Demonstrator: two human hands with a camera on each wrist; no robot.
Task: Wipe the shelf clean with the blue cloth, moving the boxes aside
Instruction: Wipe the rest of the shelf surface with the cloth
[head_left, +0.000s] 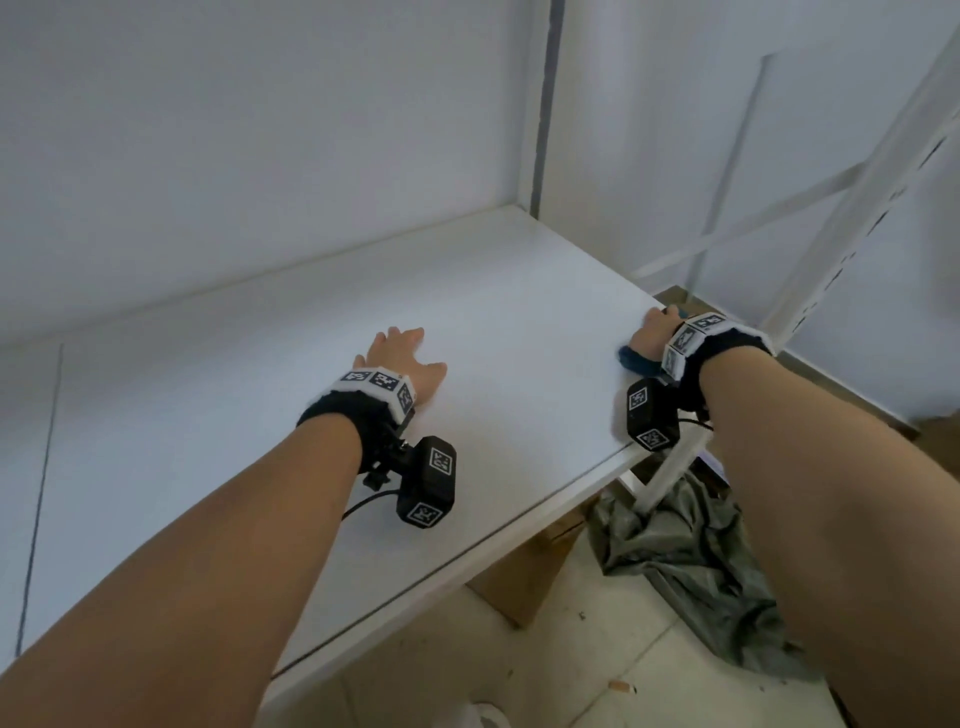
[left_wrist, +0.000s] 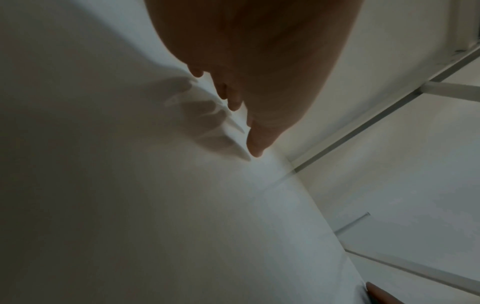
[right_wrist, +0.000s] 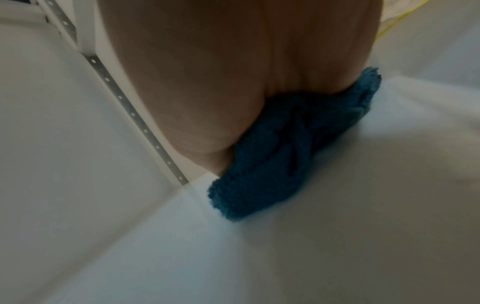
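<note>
The white shelf (head_left: 311, 374) has a bare top in the head view. My left hand (head_left: 400, 358) lies flat on its middle with the fingers spread, and in the left wrist view the fingertips (left_wrist: 255, 144) touch the shelf (left_wrist: 130, 205). My right hand (head_left: 652, 332) is at the shelf's right edge, bunched over the blue cloth (head_left: 636, 361). In the right wrist view the blue cloth (right_wrist: 285, 148) is crumpled under the heel of my right hand (right_wrist: 194, 82) and pressed onto the shelf (right_wrist: 311, 257). The right fingers are hidden.
A white wall (head_left: 260, 130) backs the shelf. A perforated white upright (head_left: 857, 208) stands just right of my right hand. Below the shelf's front edge are a cardboard box (head_left: 524, 577) and a grey crumpled fabric (head_left: 691, 561) on the tiled floor.
</note>
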